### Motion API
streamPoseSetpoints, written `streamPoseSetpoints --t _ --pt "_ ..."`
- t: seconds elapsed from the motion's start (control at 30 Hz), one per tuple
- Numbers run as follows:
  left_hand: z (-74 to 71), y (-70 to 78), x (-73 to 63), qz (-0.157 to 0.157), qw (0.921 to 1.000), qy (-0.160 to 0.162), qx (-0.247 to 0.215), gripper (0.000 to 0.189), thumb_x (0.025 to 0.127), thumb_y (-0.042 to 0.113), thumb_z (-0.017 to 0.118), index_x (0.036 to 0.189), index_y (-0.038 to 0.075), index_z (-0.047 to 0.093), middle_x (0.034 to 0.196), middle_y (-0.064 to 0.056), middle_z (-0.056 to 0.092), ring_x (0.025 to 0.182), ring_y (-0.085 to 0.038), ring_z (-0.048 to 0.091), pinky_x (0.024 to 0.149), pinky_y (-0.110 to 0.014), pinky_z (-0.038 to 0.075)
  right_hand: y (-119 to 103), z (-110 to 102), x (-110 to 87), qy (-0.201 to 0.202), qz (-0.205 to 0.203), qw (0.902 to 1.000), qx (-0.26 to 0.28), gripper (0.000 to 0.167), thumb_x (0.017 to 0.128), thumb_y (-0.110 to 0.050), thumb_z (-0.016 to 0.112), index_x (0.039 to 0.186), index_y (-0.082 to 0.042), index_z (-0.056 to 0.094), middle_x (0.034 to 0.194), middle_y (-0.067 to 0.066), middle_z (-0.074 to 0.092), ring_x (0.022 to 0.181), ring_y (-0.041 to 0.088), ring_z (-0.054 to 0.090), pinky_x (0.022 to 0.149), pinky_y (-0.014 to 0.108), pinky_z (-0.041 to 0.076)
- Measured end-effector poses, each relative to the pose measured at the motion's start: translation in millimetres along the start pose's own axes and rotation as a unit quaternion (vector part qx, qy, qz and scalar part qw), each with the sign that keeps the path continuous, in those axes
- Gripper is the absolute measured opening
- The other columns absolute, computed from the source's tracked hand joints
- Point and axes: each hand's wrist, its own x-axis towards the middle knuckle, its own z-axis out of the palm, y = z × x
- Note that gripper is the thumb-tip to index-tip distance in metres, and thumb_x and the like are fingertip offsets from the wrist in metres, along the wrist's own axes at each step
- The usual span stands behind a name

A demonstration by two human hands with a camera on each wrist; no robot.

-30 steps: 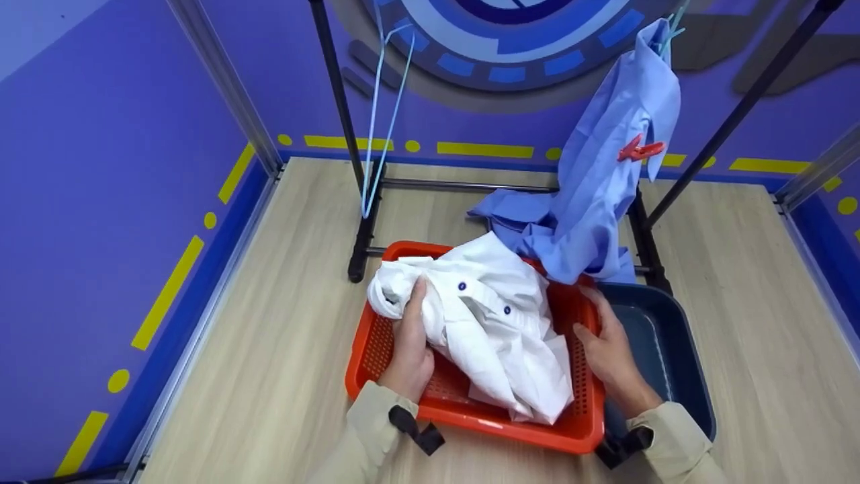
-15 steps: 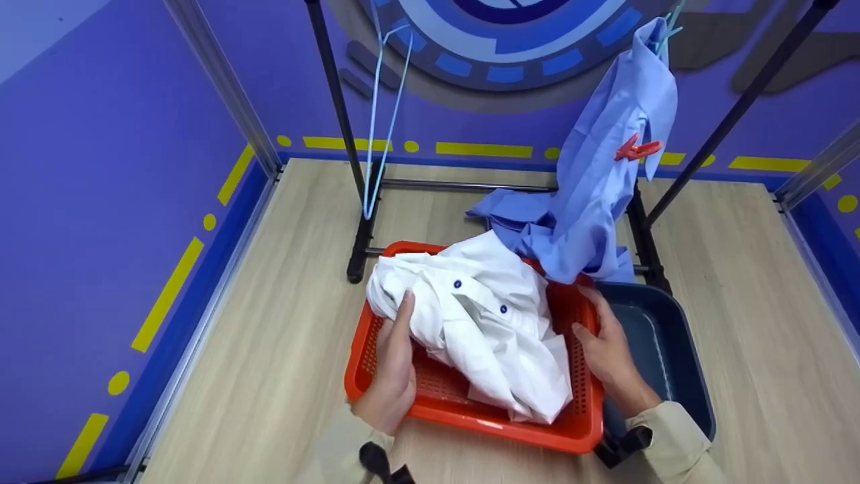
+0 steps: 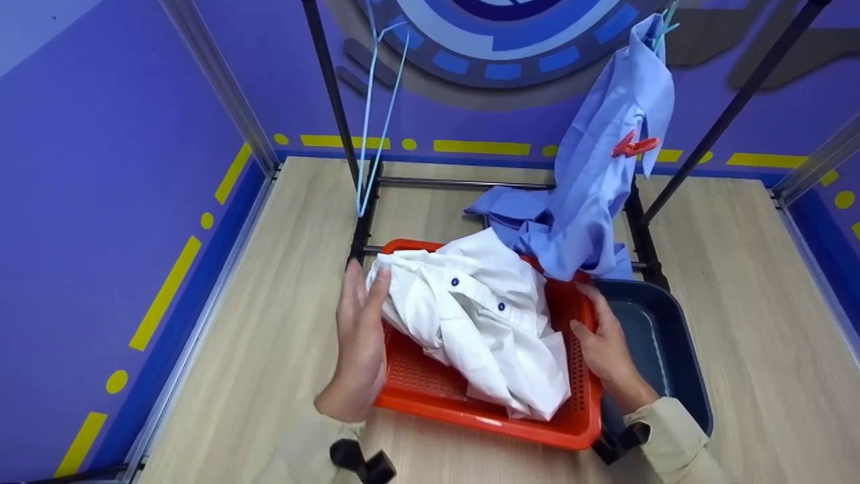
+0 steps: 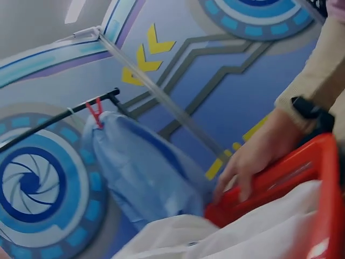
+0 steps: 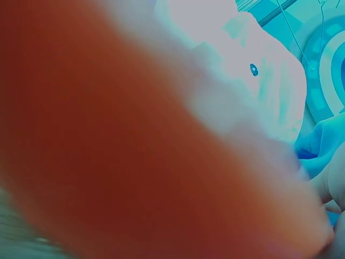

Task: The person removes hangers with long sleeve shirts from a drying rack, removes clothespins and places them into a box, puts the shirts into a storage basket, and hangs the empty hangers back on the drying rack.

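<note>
A white shirt (image 3: 484,329) with dark buttons lies bunched in a red plastic basket (image 3: 494,425). My left hand (image 3: 357,339) is at the basket's left side, its fingers extended and nothing in its grasp; the thumb overlaps the shirt's edge in the head view. On the opposite side my right hand (image 3: 608,353) grips the basket's rim, thumb inside and fingers over the edge. The left wrist view shows that same right hand (image 4: 256,154) on the red rim. The basket wall (image 5: 135,162) fills much of the right wrist view, blurred, with the shirt (image 5: 269,81) behind it.
A dark blue basin (image 3: 662,349) stands partly beneath the basket's right side. Behind, a blue garment (image 3: 591,175) hangs from the black rack (image 3: 732,111), with a red clothespin (image 3: 633,144) on it. A pale blue hanger (image 3: 383,121) hangs at left.
My left hand has let go of the bunched white shirt and moved left to the basket's outer side. The right hand stays on the rim.
</note>
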Motion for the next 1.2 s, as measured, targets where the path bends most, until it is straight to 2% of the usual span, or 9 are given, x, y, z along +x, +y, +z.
streamPoseSetpoints --t 0.13,0.2,0.33,0.43,0.53,0.77,0.93,1.03,1.2 --pt "0.3 11.5 18.0 0.036 0.9955 -0.052 0.071 0.080 0.090 0.038 0.065 0.154 0.029 0.017 0.162 0.005 0.011 0.149 -0.021 0.014 0.116 -0.048 0.028 0.0 -0.3 0.1 -0.001 0.002 1.0000 -0.003 0.067 0.096 0.004 0.042 0.153 -0.024 0.020 0.156 0.012 0.027 0.135 0.038 0.036 0.110 0.057 0.033" --pt "0.3 11.2 27.0 0.047 0.9823 -0.104 0.149 0.077 0.087 0.038 0.069 0.151 0.033 0.026 0.162 0.004 0.011 0.149 -0.023 0.013 0.117 -0.054 0.023 -0.4 -0.2 0.2 -0.001 0.003 1.0000 -0.004 0.066 0.096 0.003 0.042 0.153 -0.024 0.020 0.155 0.012 0.028 0.135 0.038 0.037 0.110 0.057 0.033" --pt "1.2 5.9 40.6 0.063 0.9122 -0.213 0.344 0.073 0.083 0.045 0.072 0.146 0.042 0.035 0.164 0.002 0.005 0.150 -0.034 0.004 0.112 -0.068 0.017 -1.6 0.0 0.9 -0.004 0.008 1.0000 -0.002 0.066 0.097 0.002 0.042 0.153 -0.025 0.020 0.156 0.012 0.028 0.134 0.038 0.038 0.110 0.056 0.034" --pt "3.8 3.3 48.4 0.073 0.8633 -0.256 0.429 0.069 0.085 0.045 0.070 0.146 0.040 0.038 0.164 -0.001 0.003 0.149 -0.042 0.002 0.108 -0.071 0.021 -1.8 0.4 1.1 0.000 0.004 1.0000 0.002 0.066 0.097 0.003 0.041 0.153 -0.024 0.020 0.156 0.012 0.027 0.135 0.037 0.037 0.110 0.056 0.033" --pt "6.3 1.8 54.2 0.067 0.8373 -0.286 0.461 0.066 0.087 0.039 0.069 0.146 0.033 0.041 0.164 -0.006 0.006 0.148 -0.041 0.011 0.109 -0.065 0.029 -1.8 1.2 1.0 0.014 -0.001 0.9999 -0.001 0.066 0.096 0.004 0.043 0.153 -0.022 0.023 0.156 0.011 0.028 0.135 0.036 0.037 0.112 0.055 0.032" --pt "7.1 -15.2 63.8 -0.011 0.8137 -0.344 0.469 0.068 0.087 0.036 0.068 0.148 0.028 0.039 0.163 -0.007 0.015 0.146 -0.032 0.025 0.111 -0.058 0.032 -1.9 0.5 0.0 0.035 -0.003 0.9993 -0.012 0.064 0.095 0.004 0.046 0.152 -0.020 0.028 0.158 0.009 0.026 0.137 0.035 0.035 0.114 0.055 0.030" --pt "3.9 -31.7 68.0 -0.039 0.7828 -0.374 0.496 0.071 0.088 0.041 0.065 0.150 0.030 0.034 0.163 -0.005 0.014 0.147 -0.033 0.023 0.112 -0.060 0.028 -1.6 -1.1 2.9 0.032 -0.007 0.9994 -0.008 0.064 0.095 0.005 0.045 0.152 -0.019 0.029 0.158 0.009 0.026 0.138 0.035 0.034 0.115 0.054 0.028" --pt "1.5 -38.5 71.8 -0.045 0.7503 -0.398 0.526 0.070 0.089 0.042 0.062 0.151 0.032 0.031 0.162 -0.003 0.018 0.148 -0.031 0.023 0.115 -0.058 0.025 -1.3 -1.0 5.1 0.032 -0.008 0.9994 -0.009 0.064 0.095 0.005 0.045 0.152 -0.018 0.029 0.158 0.009 0.026 0.137 0.034 0.035 0.115 0.053 0.029" --pt "1.2 -42.4 73.9 -0.053 0.6760 -0.434 0.593 0.061 0.093 0.042 0.058 0.149 0.035 0.035 0.155 0.000 0.036 0.140 -0.025 0.036 0.115 -0.051 0.029 -2.2 -0.1 8.6 0.040 -0.016 0.9989 -0.016 0.062 0.094 0.006 0.048 0.150 -0.015 0.033 0.158 0.008 0.028 0.138 0.032 0.035 0.116 0.051 0.028"
